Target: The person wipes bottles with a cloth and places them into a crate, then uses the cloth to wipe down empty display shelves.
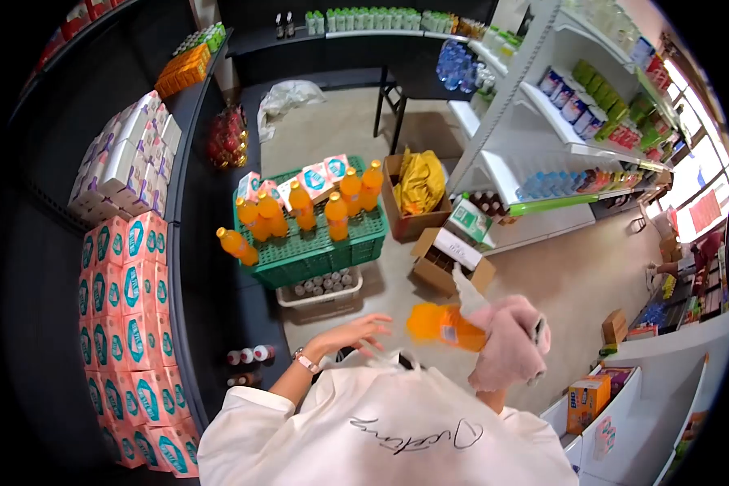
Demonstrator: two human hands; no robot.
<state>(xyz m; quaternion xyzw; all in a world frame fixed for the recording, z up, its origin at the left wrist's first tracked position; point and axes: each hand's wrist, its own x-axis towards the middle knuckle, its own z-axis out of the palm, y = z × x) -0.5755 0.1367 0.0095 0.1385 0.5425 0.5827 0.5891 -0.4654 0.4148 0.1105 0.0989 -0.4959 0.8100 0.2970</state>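
An orange drink bottle (449, 326) lies sideways in front of my chest, its left end blurred. A pink cloth (512, 342) wraps its right end and covers my right hand, whose fingers are hidden. Left of the bottle, my left hand (363, 332) is apart from it, fingers spread and holding nothing. Ahead, several orange bottles (303, 207) stand on an upturned-looking green crate (324, 257), beside pink-and-white tissue packs (314, 179). One more orange bottle (237, 246) leans at the crate's left corner.
Below the green crate is a white bin (320, 297) of cans. Open cardboard boxes (434, 274) stand on the floor to its right. Stacked tissue packs (142, 324) fill the left shelf. Stocked white shelves (535, 166) rise at right; a person's arm (669, 267) shows far right.
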